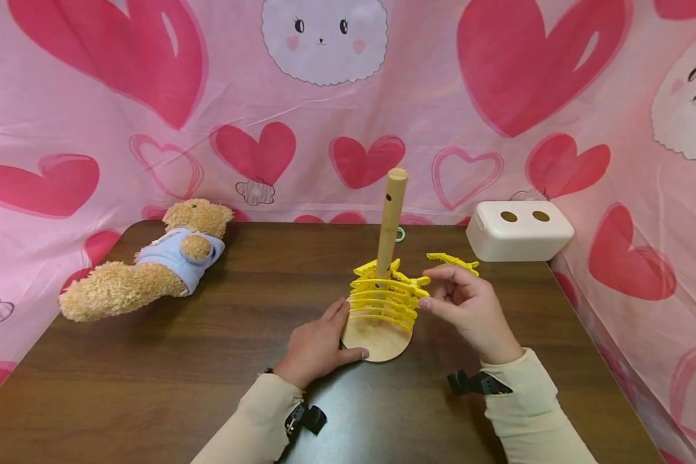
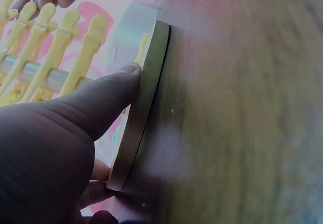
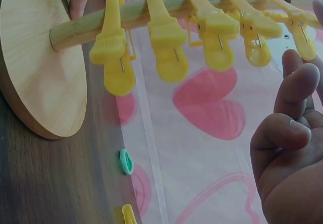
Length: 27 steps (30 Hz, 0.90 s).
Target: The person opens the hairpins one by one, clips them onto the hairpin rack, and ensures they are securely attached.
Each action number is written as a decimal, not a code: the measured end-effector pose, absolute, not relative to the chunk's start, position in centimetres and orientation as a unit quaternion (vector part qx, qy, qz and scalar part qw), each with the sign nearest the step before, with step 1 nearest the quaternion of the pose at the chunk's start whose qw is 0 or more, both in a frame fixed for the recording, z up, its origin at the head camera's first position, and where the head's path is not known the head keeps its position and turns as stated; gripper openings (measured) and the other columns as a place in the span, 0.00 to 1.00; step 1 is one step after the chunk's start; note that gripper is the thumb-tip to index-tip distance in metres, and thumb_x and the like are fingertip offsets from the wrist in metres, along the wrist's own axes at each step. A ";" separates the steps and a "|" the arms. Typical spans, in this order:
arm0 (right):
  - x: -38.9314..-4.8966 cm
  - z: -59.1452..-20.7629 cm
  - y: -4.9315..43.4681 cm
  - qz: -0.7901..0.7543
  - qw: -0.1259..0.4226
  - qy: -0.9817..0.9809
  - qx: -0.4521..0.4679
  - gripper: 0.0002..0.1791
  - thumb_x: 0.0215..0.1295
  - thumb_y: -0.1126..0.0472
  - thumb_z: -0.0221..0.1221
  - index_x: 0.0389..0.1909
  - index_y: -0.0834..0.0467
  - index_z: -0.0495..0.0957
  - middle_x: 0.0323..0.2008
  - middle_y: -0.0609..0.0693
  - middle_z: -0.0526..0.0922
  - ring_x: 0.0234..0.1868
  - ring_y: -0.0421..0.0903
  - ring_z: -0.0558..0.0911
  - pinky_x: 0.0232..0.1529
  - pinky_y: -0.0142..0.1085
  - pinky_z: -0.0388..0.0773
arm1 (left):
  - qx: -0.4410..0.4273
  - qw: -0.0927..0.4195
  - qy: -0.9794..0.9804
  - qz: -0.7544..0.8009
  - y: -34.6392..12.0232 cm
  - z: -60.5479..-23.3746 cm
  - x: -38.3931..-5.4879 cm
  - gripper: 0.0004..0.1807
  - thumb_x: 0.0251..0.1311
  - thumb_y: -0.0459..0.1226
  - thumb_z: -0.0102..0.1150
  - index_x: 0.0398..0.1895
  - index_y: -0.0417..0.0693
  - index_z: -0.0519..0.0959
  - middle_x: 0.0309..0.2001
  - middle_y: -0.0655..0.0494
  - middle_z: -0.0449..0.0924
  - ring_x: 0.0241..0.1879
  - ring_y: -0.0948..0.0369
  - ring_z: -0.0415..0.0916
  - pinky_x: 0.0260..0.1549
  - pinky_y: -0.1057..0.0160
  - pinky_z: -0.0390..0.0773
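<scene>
A wooden stand with a round base (image 1: 377, 345) and an upright post (image 1: 392, 212) is on the table before me. Several yellow spring clips (image 3: 169, 47) sit along its post, one above another, their rounded ends pointing right. My left hand (image 1: 319, 348) grips the edge of the base, thumb on the near side; the left wrist view shows the thumb (image 2: 113, 95) laid against the rim. At the rounded ends of the top clip (image 3: 300, 35), my right hand (image 1: 466, 309) pinches with thumb and index finger. Its other fingers (image 3: 298, 90) are curled.
Behind my right hand lies a loose yellow clip (image 1: 452, 263). A small green ring-like piece (image 1: 401, 234) is beyond the post. A white box (image 1: 519, 232) with two round holes stands at the back right, and a teddy bear (image 1: 174, 254) in blue lies at the left.
</scene>
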State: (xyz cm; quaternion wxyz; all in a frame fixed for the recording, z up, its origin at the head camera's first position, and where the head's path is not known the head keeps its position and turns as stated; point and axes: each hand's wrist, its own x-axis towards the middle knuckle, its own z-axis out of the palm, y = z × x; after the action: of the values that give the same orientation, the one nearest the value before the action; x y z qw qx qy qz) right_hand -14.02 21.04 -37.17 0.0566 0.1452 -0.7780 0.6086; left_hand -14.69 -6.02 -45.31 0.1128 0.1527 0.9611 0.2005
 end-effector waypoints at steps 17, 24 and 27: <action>-14.3 -37.2 21.6 0.598 0.075 -0.781 0.167 0.20 0.57 0.72 0.71 0.51 0.64 0.80 0.32 0.53 0.78 0.26 0.47 0.73 0.26 0.33 0.73 | 0.153 0.113 0.960 0.203 -6.1 -45.3 -14.8 0.59 0.50 0.70 0.64 0.80 0.52 0.56 0.79 0.54 0.54 0.63 0.45 0.73 0.51 0.43 0.75; -14.4 -37.3 21.6 0.588 0.085 -0.788 0.160 0.19 0.57 0.71 0.71 0.50 0.60 0.82 0.30 0.52 0.77 0.27 0.47 0.73 0.26 0.33 0.72 | 0.150 0.117 0.961 0.202 -6.1 -45.3 -14.8 0.59 0.50 0.70 0.64 0.80 0.52 0.56 0.79 0.55 0.54 0.64 0.45 0.72 0.51 0.43 0.75; -14.4 -37.3 21.7 0.587 0.082 -0.790 0.158 0.18 0.59 0.70 0.70 0.51 0.61 0.82 0.34 0.50 0.80 0.29 0.47 0.74 0.28 0.33 0.74 | 0.151 0.118 0.960 0.203 -6.1 -45.2 -14.8 0.58 0.50 0.70 0.64 0.80 0.52 0.56 0.79 0.55 0.54 0.64 0.45 0.72 0.50 0.43 0.76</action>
State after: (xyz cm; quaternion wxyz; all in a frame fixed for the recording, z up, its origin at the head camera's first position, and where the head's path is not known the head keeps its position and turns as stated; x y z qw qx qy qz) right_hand -14.36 21.74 -37.31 0.0818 0.1579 -0.7895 0.5874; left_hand -14.80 -6.09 -45.17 0.1184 0.1512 0.9602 0.2027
